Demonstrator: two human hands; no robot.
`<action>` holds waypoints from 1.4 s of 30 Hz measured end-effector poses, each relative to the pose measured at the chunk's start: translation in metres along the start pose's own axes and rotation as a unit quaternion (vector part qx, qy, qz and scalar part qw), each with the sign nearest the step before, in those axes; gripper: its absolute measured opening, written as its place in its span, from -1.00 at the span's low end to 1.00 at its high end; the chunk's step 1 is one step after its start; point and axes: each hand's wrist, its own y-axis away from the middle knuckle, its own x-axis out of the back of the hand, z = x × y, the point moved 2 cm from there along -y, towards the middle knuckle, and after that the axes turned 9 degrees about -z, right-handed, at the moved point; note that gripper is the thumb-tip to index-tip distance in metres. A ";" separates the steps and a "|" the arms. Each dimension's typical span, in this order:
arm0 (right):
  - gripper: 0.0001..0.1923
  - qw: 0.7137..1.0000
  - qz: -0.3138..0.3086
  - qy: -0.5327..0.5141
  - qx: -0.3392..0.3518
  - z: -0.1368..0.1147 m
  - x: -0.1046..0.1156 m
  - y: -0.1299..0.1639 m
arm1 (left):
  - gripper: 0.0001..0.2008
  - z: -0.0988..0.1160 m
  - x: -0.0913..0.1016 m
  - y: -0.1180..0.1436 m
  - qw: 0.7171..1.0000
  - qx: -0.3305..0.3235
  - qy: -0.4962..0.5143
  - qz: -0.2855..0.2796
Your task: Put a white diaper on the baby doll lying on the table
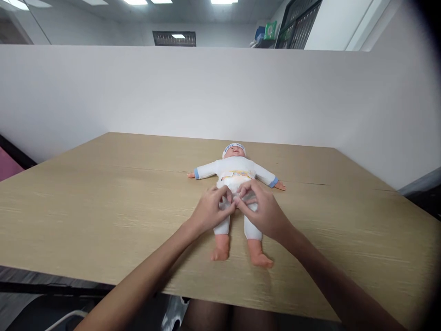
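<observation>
Overhead, ceiling lights (223, 1) are seen above a white partition wall (138, 87) that closes off the far side. Below it, a wide wooden table (86, 207) is spread across the view. A baby doll (236, 172) is laid on its back near the table's middle, head toward the wall, arms stretched sideways, bare feet toward the near edge. A white diaper (234, 181) with a printed waistband is worn at its hips. The left hand (210, 209) and right hand (263, 209) are placed together over the doll's crotch, fingertips pinched on the diaper's lower edge, thumbs nearly touching.
</observation>
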 end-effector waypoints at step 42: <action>-0.73 0.981 0.066 0.101 -0.152 0.062 -0.026 0.034 | -0.61 -0.043 -0.034 -0.005 0.996 0.032 0.074 0.022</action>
